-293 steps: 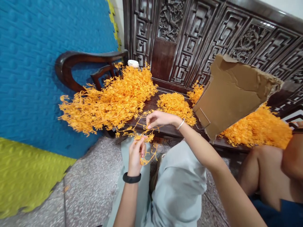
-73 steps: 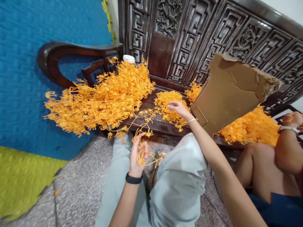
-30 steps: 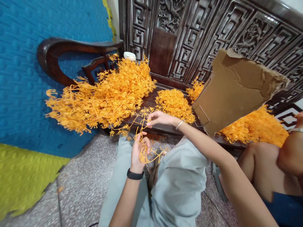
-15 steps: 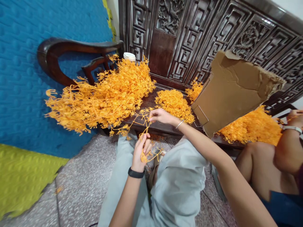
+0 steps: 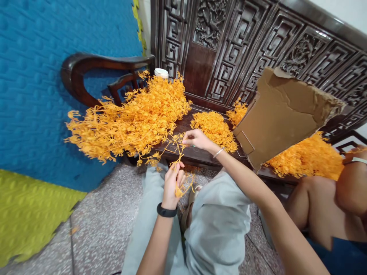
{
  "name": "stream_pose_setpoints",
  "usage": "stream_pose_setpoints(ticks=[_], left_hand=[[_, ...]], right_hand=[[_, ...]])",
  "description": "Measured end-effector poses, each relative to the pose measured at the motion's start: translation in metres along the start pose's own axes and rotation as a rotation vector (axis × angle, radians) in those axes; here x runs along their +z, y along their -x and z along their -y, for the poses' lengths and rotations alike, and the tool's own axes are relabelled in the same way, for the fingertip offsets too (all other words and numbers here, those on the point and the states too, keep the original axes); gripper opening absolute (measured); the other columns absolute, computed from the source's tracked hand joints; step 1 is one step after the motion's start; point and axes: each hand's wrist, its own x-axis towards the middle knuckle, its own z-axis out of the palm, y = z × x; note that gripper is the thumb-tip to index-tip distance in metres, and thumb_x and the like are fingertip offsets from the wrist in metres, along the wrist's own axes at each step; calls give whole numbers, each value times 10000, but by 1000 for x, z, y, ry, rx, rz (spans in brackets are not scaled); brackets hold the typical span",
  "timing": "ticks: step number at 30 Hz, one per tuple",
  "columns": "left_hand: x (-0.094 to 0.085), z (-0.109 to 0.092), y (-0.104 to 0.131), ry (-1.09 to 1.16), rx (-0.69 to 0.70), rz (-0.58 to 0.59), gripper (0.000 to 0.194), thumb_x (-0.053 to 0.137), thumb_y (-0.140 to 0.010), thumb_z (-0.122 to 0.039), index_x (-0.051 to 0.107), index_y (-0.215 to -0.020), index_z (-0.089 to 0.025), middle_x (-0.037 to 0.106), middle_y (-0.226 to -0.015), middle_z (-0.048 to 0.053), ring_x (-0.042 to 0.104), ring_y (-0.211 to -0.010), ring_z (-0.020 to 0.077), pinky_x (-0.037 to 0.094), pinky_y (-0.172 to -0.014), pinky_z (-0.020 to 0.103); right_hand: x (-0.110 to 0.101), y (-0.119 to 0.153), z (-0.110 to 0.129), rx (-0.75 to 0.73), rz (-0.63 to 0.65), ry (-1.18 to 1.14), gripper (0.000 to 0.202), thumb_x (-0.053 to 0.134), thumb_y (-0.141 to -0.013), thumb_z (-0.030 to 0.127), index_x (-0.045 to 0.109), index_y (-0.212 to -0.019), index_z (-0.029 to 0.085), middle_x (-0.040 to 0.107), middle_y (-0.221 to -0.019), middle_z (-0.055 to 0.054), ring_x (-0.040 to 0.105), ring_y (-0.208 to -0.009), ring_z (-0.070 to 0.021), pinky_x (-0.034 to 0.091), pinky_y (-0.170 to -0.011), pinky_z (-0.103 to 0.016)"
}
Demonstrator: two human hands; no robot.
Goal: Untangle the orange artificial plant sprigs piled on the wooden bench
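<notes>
My left hand [image 5: 173, 179], with a black band at the wrist, is closed around a thin orange artificial plant sprig [image 5: 181, 154]. Part of the sprig hangs out below the palm. Just above, my right hand [image 5: 196, 139] pinches the upper twigs of the sprig between thumb and fingertips. To the left of my hands a large heap of orange branching sprigs [image 5: 143, 118] spills over the bench seat. Behind my right hand lies a smaller pile of short orange pieces [image 5: 213, 128].
A cardboard sheet [image 5: 283, 114] leans on the dark carved wooden bench [image 5: 197, 70]. Another orange heap [image 5: 309, 158] lies right of it, by a seated person's knee [image 5: 304, 191]. A white round container [image 5: 161, 73] stands behind the large heap. Blue foam matting [image 5: 34, 95] borders the left.
The view has shifted slightly, so the scene sits a little further right and lower. Both hands keep their hold on the sprig, almost unmoved relative to each other.
</notes>
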Motion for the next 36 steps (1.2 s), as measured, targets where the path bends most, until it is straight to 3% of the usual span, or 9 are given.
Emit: stream_pose_setpoints(ticks=[7,10,15,17,22,25,30,36], left_hand=[[5,-5,4,-31,69,-58,215,606,-756,-349,531,-720,-151,242,-346,-106,167,-292,14,152,-331,136],[4,-4,8,-53,97,-90,208,599,-762,-343,531,-707,-154,236,-360,-103,164,-303,15,155,-335,135],[4,7,16,-149,161,-124,207,593,-762,-344,558,-690,-153,267,-376,-89,199,-321,20,159,-340,139],[6,10,16,-182,166,-95,204,576,-775,-352,591,-747,-151,304,-380,-79,233,-323,26,182,-340,144],[6,11,11,-90,20,103,368,498,-799,-455,545,-1037,-178,515,-509,-26,428,-377,83,336,-380,180],[2,8,8,41,-62,188,478,451,-803,-513,473,-1156,-191,605,-666,33,531,-489,125,427,-461,228],[-2,2,3,200,-142,143,521,387,-842,-486,414,-1265,-183,634,-890,111,606,-673,174,495,-550,286],[-2,-1,3,268,-178,90,480,329,-867,-469,433,-1269,-227,591,-1126,134,613,-891,216,501,-742,407]], right_hand=[[11,-3,6,-40,-10,-43,174,666,-639,247,553,-590,124,556,-549,15,494,-528,-80,388,-551,-213],[-1,-4,10,-65,-49,-33,207,641,-672,301,535,-607,135,546,-562,8,491,-529,-85,398,-555,-224],[-67,-2,-9,-169,-649,-6,212,495,-782,361,479,-695,169,518,-653,-4,486,-604,-90,415,-619,-237],[-86,3,-27,-108,-770,82,213,502,-768,377,473,-727,170,499,-650,4,472,-590,-93,408,-603,-242],[-92,10,-69,48,-628,257,216,550,-725,302,466,-871,167,475,-603,35,468,-546,-109,403,-582,-261],[-96,11,-84,64,-652,419,139,535,-719,231,496,-830,158,499,-662,7,468,-601,-117,408,-638,-277],[-114,18,-105,127,-772,535,161,514,-711,182,541,-863,136,548,-849,-71,488,-716,-146,420,-748,-325],[-126,26,-116,193,-894,602,216,486,-740,172,547,-943,131,514,-964,-105,509,-830,-179,410,-838,-367]])
